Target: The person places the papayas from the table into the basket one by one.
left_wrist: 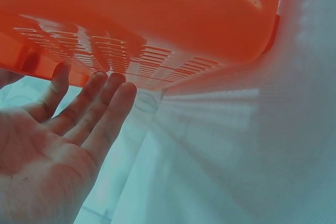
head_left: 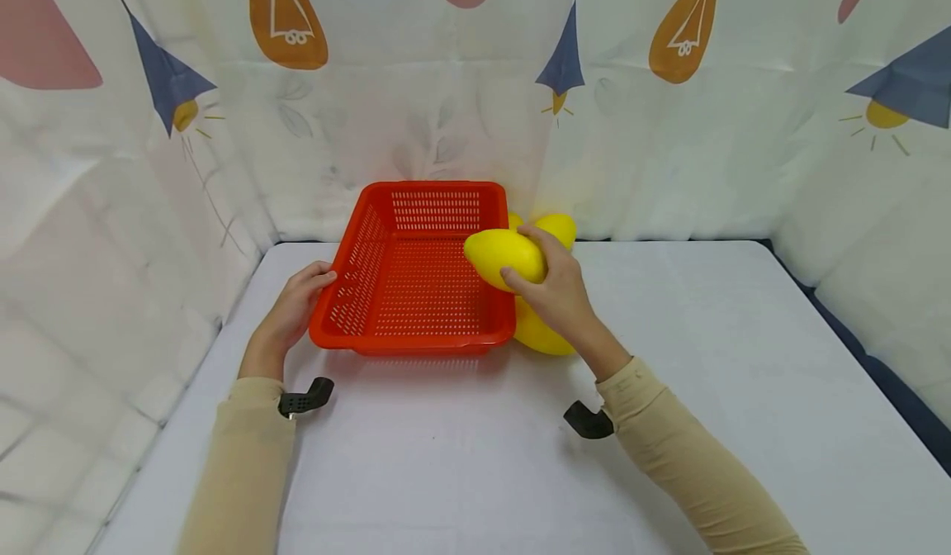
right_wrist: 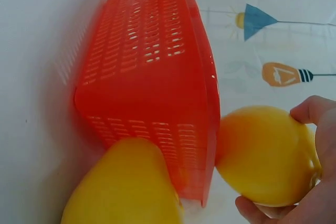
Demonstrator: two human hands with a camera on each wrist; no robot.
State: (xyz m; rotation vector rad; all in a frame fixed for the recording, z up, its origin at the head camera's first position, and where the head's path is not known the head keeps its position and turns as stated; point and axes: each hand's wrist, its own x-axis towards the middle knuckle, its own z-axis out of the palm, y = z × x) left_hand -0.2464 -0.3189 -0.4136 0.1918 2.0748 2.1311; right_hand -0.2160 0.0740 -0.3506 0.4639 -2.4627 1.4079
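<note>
A red plastic basket (head_left: 438, 266) with slotted walls stands on the white table. My left hand (head_left: 300, 299) holds its left rim. In the left wrist view, the fingers (left_wrist: 118, 100) reach up against the underside of the basket (left_wrist: 157, 30). My right hand (head_left: 553, 278) grips a yellow lemon (head_left: 503, 258) with thumb and fingers, over the basket's right rim. The right wrist view shows this lemon (right_wrist: 268, 156) right beside the rim. More yellow lemons rest right of the basket, one in front (head_left: 541, 332) and another behind (head_left: 559, 228), partly hidden by hand and basket.
The white table (head_left: 446, 464) reaches back to a printed curtain (head_left: 475, 109) with lamp drawings. A similar cloth (head_left: 96, 291) hangs along the left side. Each wrist carries a black device, the left one (head_left: 306, 398) and the right one (head_left: 589, 421).
</note>
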